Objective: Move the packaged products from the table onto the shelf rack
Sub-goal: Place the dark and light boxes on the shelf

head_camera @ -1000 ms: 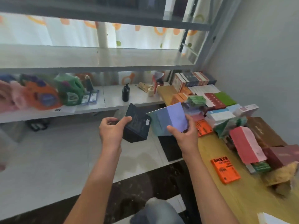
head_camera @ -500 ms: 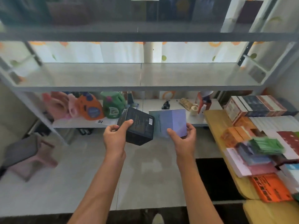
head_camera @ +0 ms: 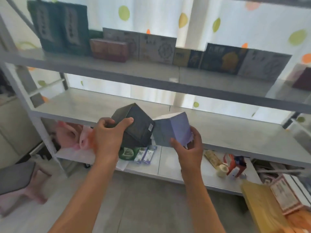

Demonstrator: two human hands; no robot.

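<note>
My left hand [head_camera: 107, 133] grips a black box [head_camera: 138, 125] by its left side, thumb on its front face. My right hand [head_camera: 190, 148] holds a pale lilac-blue box [head_camera: 171, 128] from below and at its right edge. Both boxes are tilted, almost touching, and held in the air in front of the middle board [head_camera: 235, 132] of the grey shelf rack. That board is bare. On the upper board [head_camera: 117, 68] several dark green, brown, grey and black boxes [head_camera: 156, 47] stand in a row.
The lowest board [head_camera: 171, 170] holds pink and green packs, small sachets, a roll of tape and a red carton. A wooden table corner [head_camera: 262, 204] with boxes is at the lower right. A stool [head_camera: 16, 180] stands at the lower left on the tiled floor.
The view has swung left from the table and up to the rack. Both hands have carried the two boxes up to the level of the middle board.
</note>
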